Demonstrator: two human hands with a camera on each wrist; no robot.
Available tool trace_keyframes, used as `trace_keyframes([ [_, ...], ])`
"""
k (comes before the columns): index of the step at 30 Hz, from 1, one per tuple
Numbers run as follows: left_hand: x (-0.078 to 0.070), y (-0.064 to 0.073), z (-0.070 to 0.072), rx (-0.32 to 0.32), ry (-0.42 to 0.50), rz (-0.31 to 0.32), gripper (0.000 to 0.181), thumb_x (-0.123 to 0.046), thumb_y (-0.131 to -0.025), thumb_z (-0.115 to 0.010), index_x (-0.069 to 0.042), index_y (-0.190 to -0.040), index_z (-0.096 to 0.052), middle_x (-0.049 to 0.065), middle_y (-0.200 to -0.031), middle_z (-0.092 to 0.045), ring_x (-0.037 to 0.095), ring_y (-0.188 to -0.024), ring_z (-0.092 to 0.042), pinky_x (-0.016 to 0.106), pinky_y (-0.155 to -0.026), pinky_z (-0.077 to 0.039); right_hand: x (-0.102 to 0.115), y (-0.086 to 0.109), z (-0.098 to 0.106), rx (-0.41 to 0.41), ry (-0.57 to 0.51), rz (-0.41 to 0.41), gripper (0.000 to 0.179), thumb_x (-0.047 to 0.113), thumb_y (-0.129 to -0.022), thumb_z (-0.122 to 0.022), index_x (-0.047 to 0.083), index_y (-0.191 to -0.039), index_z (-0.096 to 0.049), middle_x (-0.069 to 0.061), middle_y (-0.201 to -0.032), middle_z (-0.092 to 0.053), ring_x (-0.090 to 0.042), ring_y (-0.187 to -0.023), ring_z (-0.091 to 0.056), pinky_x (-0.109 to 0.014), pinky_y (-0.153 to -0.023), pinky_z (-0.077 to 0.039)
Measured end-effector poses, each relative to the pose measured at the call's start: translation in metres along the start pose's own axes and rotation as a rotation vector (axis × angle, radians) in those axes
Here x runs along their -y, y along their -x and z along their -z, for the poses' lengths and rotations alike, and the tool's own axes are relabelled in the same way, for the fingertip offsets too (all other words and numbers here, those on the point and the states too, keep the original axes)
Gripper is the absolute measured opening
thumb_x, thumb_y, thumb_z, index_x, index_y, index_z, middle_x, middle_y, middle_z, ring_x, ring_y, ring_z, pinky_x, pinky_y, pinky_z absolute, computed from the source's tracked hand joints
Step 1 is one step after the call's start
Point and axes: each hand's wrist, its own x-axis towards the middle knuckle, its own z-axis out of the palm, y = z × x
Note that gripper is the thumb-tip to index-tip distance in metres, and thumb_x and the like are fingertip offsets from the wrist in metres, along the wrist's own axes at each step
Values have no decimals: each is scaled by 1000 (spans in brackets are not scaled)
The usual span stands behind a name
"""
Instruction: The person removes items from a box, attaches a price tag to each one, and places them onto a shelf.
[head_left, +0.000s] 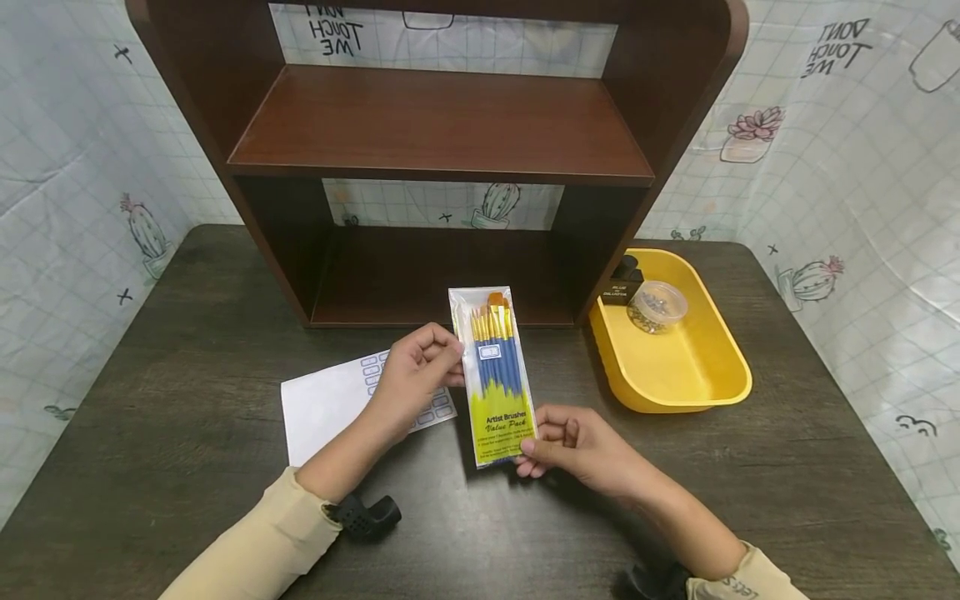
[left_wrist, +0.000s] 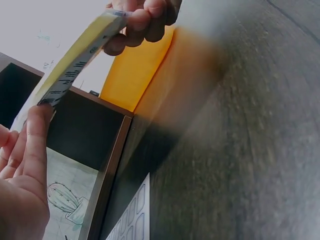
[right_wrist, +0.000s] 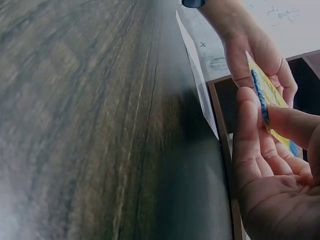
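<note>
Both hands hold a flat pack of artist brushes [head_left: 495, 379] up over the table. Blue handles and gold ferrules show through its clear upper part, yellow-green print covers the lower part, and a small white label [head_left: 489, 352] sits across the handles. My left hand [head_left: 420, 371] pinches the pack's left edge near its upper middle. At the lower right corner my right hand [head_left: 573, 446] grips it, thumb [right_wrist: 292, 122] on the front and fingers behind. Beneath my left hand lies a white sheet of blue-framed labels [head_left: 330, 404], partly covered by the hand and forearm.
A dark brown shelf unit [head_left: 442, 121] stands at the back of the table. To its right is a yellow tray [head_left: 675, 379] holding a round clear tub [head_left: 657, 307] of small metallic pieces and a black box [head_left: 622, 286]. Patterned cloth [head_left: 862, 167] hangs around the table.
</note>
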Motion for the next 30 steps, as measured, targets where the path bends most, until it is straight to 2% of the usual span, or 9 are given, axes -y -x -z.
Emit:
trace_keyframes([
  [3, -1, 0, 3, 3, 15, -7, 12, -3, -102, -62, 9, -105, -61, 9, -92, -78, 11, -81, -75, 34, -78, -65, 1, 0, 0, -2, 0, 40, 32, 4, -103, -63, -20, -121, -56, -33, -106, -74, -14, -88, -78, -34, -81, -65],
  [7, -1, 2, 10, 27, 32, -19, 16, -4, -102, -63, 11, -109, -61, 11, -95, -79, 12, -82, -77, 36, -80, -65, 3, 1, 0, -7, -6, 68, 32, 3, -103, -63, -21, -122, -55, -25, -103, -77, -14, -87, -79, -34, -80, -65],
  [10, -1, 2, 19, 38, 30, -35, 19, -5, -104, -62, 13, -113, -60, 23, -102, -78, 13, -84, -79, 38, -81, -65, 7, 2, 0, -20, 4, 84, 32, 2, -102, -63, -21, -122, -55, -24, -102, -77, -14, -87, -79, -35, -79, -65],
  [13, -2, 3, 33, 17, -48, -66, 22, -5, -105, -60, 13, -117, -59, 34, -112, -74, 10, -86, -79, 39, -83, -65, 11, 3, 0, -34, 23, 94, 31, 2, -102, -64, -18, -123, -57, -26, -102, -77, -16, -86, -79, -36, -79, -65],
  [17, -4, 2, 60, -89, -247, -104, 20, -6, -105, -60, 11, -115, -62, 36, -112, -72, 4, -83, -78, 31, -81, -64, 19, 6, 0, -41, 42, 123, 28, 1, -101, -64, -15, -123, -59, -26, -101, -77, -17, -86, -79, -37, -79, -65],
  [20, -5, 0, 84, -216, -383, -121, 17, -7, -105, -59, 8, -111, -64, 32, -108, -74, 0, -79, -76, 20, -76, -62, 25, 7, 0, -33, 45, 171, 26, 0, -102, -63, -14, -123, -59, -21, -101, -78, -17, -86, -79, -36, -79, -65],
  [26, -10, 4, 124, -435, -532, -155, 22, -15, -106, -58, 6, -113, -63, 25, -103, -71, -4, -71, -71, 13, -68, -59, 35, 7, -4, -7, 45, 257, 25, -3, -102, -60, -14, -124, -58, -3, -102, -80, -15, -87, -78, -40, -79, -65],
  [30, -15, 5, 143, -554, -618, -196, 30, -21, -104, -62, 5, -118, -58, 7, -100, -64, -8, -67, -64, 8, -62, -54, 45, 7, -8, -26, 51, 270, 24, -2, -102, -60, -13, -124, -58, -9, -101, -80, -18, -85, -78, -39, -77, -65],
])
